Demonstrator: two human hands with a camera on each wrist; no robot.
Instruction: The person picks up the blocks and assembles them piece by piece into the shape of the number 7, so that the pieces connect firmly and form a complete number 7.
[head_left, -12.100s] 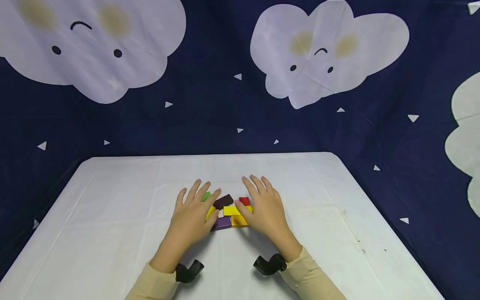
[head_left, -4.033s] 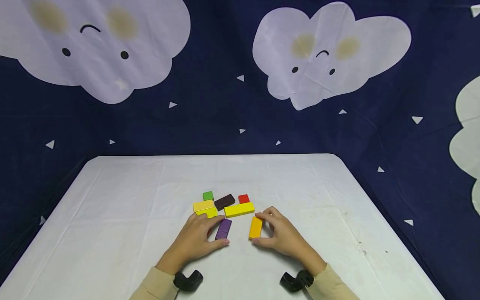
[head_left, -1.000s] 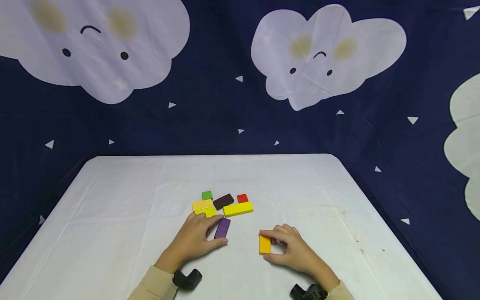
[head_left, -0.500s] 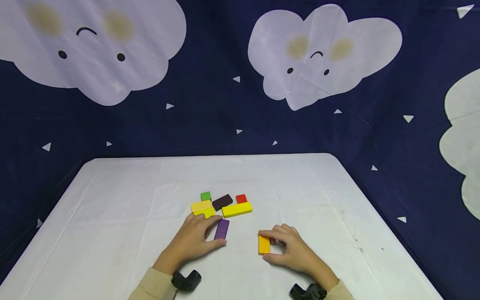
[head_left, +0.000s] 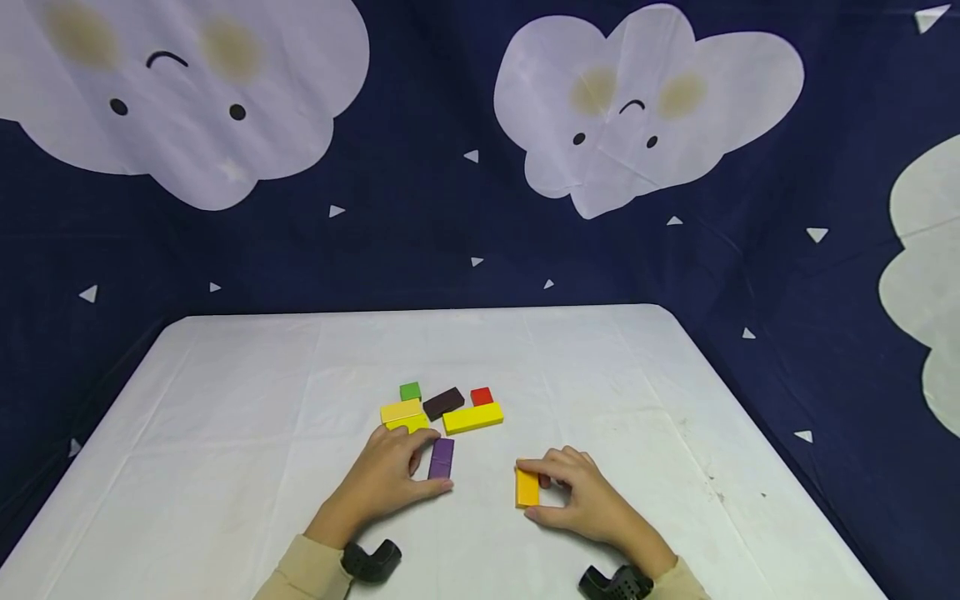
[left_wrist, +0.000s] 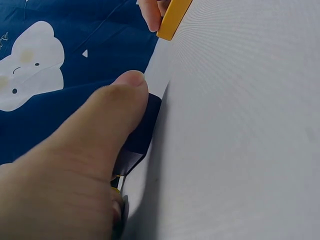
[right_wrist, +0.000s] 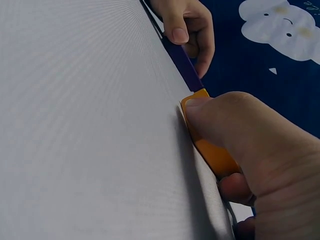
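Observation:
In the head view my left hand (head_left: 382, 471) pinches a purple block (head_left: 442, 459) by its two ends, thumb at the near end and index finger at the far end. To the right, my right hand (head_left: 581, 492) holds an orange-yellow block (head_left: 527, 487) the same way, upright in line with the view. A strip of white table lies between the two blocks. The left wrist view shows the left thumb (left_wrist: 117, 107) against the dark purple block (left_wrist: 145, 125). In the right wrist view the right thumb (right_wrist: 215, 117) presses on the end of the orange-yellow block (right_wrist: 212, 152).
Beyond the hands lie a green block (head_left: 410, 391), a dark brown block (head_left: 443, 403), a red block (head_left: 482, 397), a long yellow block (head_left: 473, 418), a pale yellow block (head_left: 401, 410) and another yellow block (head_left: 408, 423) partly behind the left fingers. A dark blue cloud-print cloth (head_left: 420, 250) hangs behind the white table (head_left: 247, 383).
Earlier both spread hands were over the clustered blocks. Then each gripped one, and the right hand drew the orange-yellow block right and nearer. Lately the purple block has turned slightly straighter.

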